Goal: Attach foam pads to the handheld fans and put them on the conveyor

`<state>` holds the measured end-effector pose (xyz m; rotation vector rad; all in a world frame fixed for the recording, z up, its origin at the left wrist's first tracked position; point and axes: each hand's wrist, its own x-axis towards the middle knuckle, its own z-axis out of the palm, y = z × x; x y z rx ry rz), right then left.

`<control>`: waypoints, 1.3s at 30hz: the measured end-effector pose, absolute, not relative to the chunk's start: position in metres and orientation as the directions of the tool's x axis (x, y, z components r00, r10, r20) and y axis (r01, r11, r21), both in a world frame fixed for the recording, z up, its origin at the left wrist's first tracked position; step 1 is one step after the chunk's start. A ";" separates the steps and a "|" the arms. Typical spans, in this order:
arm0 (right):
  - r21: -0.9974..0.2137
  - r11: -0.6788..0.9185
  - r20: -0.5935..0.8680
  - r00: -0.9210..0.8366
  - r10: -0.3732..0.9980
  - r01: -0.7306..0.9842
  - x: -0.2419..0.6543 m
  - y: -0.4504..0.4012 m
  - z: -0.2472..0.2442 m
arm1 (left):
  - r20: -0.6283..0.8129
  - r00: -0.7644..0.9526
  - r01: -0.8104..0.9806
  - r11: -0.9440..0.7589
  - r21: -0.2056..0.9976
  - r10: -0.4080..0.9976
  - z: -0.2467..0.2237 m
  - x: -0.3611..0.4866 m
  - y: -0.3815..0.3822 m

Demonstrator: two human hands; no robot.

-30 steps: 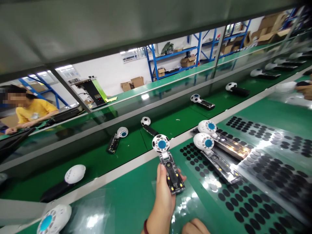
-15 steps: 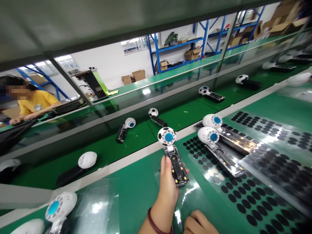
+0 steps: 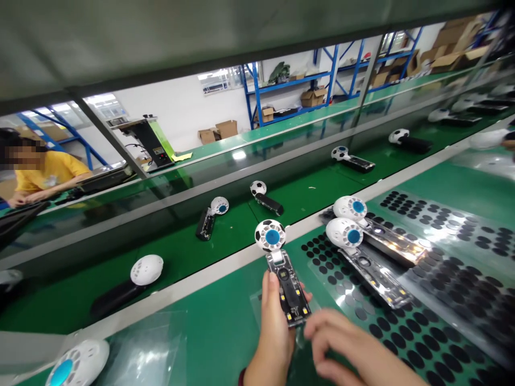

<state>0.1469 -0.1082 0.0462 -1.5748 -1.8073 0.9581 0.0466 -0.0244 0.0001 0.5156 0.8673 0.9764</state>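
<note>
My left hand [image 3: 273,327] is closed around a handheld fan [image 3: 290,295] with a football-patterned head, a blue centre and a clear handle that shows a circuit board and small yellow lights. The fan tilts away from me, head outward. My right hand [image 3: 341,343] is just beside the lower end of the handle, its fingers curled in and slightly blurred. Whatever its fingertips hold, if anything, I cannot make out. To the right, two white handheld fans [image 3: 346,231] with clear handles lie on sheets of round black stickers [image 3: 406,335].
A green conveyor belt [image 3: 298,201] beyond the bench carries several fans. Another white fan [image 3: 82,364] lies at lower left by a clear plastic sheet [image 3: 147,343]. Across the line sits a person in yellow [image 3: 60,171]. A hand [image 3: 509,138] shows at the far right edge.
My right hand has risen from the bottom edge to the lower end of the fan's handle. My left hand still holds the fan, slightly lower in view. Fans on the belt have shifted slightly.
</note>
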 end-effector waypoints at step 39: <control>-0.625 -0.036 -0.163 -0.085 0.983 0.780 0.155 -0.020 0.073 | -0.444 0.067 -0.337 0.439 0.833 0.894 -0.017 0.041 -0.023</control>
